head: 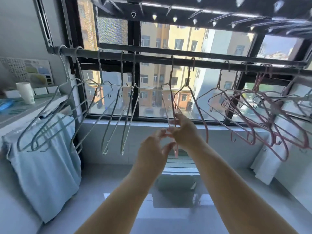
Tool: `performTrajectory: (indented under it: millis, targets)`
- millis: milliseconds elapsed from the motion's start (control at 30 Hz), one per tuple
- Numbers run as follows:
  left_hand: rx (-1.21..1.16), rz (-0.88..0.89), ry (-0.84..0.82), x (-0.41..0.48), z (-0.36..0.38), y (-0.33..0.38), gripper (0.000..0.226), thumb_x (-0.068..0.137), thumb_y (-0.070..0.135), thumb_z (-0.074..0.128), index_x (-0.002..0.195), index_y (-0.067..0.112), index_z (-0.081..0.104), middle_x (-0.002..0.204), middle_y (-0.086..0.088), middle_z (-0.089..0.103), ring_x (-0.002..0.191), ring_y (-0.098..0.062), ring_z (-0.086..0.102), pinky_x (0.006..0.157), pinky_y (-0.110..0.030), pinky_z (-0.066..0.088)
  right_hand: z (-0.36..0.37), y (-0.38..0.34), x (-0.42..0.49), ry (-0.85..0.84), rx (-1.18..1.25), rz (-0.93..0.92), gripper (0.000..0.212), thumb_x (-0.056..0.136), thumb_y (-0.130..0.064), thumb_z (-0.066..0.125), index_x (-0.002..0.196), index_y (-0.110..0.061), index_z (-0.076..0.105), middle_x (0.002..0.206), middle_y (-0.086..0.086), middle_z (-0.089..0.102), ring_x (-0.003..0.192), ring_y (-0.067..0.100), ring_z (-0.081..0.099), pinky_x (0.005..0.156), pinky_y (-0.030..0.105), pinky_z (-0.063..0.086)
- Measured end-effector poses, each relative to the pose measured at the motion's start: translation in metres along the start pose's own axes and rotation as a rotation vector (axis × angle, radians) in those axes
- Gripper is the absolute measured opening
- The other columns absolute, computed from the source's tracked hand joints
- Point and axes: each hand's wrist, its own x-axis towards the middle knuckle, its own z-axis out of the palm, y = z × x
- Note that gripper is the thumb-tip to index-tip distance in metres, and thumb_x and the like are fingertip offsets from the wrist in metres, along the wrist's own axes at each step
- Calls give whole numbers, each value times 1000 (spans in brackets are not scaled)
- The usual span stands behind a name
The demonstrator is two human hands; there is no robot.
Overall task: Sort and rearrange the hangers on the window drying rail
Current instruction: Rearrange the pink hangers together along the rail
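The rail point(152, 58) runs across the window from nine o'clock to three o'clock, a little above the middle of the view. Pale hangers point(108, 115) hang along its nine o'clock half and swing out at a slant, while a crowd of pink hangers point(253, 115) overlaps on the three o'clock half. Between the two groups, close to the centre, a pink hanger point(172, 102) hangs from the rail with a pale hanger point(165, 105) pressed close beside it at nine o'clock.

Both arms reach up from six o'clock and the hands meet just below centre, fingertips touching. The right hand point(185, 132) pinches the lower part of the pink hanger between thumb and fingers, and the hanger's curled end sticks out under the hand. The left hand point(152, 151) is cupped, with its fingertips at the bottom of the pale hanger and its thumb held apart. The wire there is thin and blurred, so I cannot tell whether it actually grips.

A blue cloth point(47, 166) drapes at eight o'clock under a shelf holding a white cup point(26, 93). A white cloth point(263, 162) hangs at four o'clock. A dark overhead rack point(202, 14) with holes spans twelve o'clock.
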Motion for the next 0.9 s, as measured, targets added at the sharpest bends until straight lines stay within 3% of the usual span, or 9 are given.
performTrajectory:
  millis: [67, 200, 400, 567, 700, 767, 833, 900]
  targets:
    - [12, 12, -36, 1, 2, -3, 29, 81, 24, 64, 109, 19, 57, 107, 6, 66, 99, -8, 60, 94, -31, 46, -3, 0, 2, -24, 106, -2, 29, 91, -10, 50, 121, -11, 47, 100, -2, 61, 94, 20, 64, 84, 39, 54]
    - [87, 40, -12, -2, 6, -12, 20, 81, 28, 62, 100, 20, 59, 97, 9, 68, 91, -6, 61, 86, -22, 46, -1, -12, 5, -63, 393, 11, 41, 92, -3, 46, 133, -8, 41, 99, 4, 64, 83, 13, 66, 65, 19, 56]
    - [51, 19, 125, -5, -8, -32, 7, 86, 23, 56, 93, 23, 56, 77, 12, 71, 80, 0, 65, 74, -20, 50, 21, -33, 10, -114, 537, 13, 43, 90, 3, 47, 132, -4, 40, 93, 12, 64, 75, 15, 66, 61, 17, 56]
    - [74, 16, 166, -8, -17, -45, 11, 86, 23, 55, 96, 27, 55, 75, 20, 67, 77, 6, 62, 68, 0, 41, 40, -43, 14, -167, 540, 9, 42, 92, 3, 44, 132, -4, 38, 101, 17, 63, 73, 15, 65, 57, 16, 55]
    - [97, 20, 168, -10, -17, -50, 21, 87, 22, 54, 108, 21, 55, 88, 13, 69, 86, -1, 64, 73, -6, 44, 42, -47, 10, -195, 469, 45, 41, 93, -2, 44, 133, -6, 36, 110, 16, 60, 77, 16, 64, 63, 21, 57]
    - [95, 24, 180, -13, -16, -47, 34, 86, 19, 56, 119, 18, 50, 105, 6, 66, 98, -6, 62, 80, -4, 41, 34, -49, 5, -190, 228, 16, 44, 94, -12, 47, 135, -11, 33, 115, 8, 58, 88, 17, 62, 75, 30, 57]
    - [125, 38, 207, -17, -13, -38, 55, 83, 18, 59, 133, 16, 36, 127, 1, 52, 117, -14, 51, 93, -10, 33, 14, -47, 1, -132, -24, -101, 45, 93, -21, 50, 135, -18, 36, 123, 2, 54, 92, 11, 57, 77, 27, 52]
    - [154, 121, 262, -21, -13, -25, 70, 82, 21, 58, 139, 18, 17, 138, 4, 32, 131, -14, 33, 103, -11, 18, -20, -46, -5, 53, -154, -266, 39, 90, -23, 55, 128, -23, 46, 130, 2, 51, 100, 8, 50, 84, 24, 44]
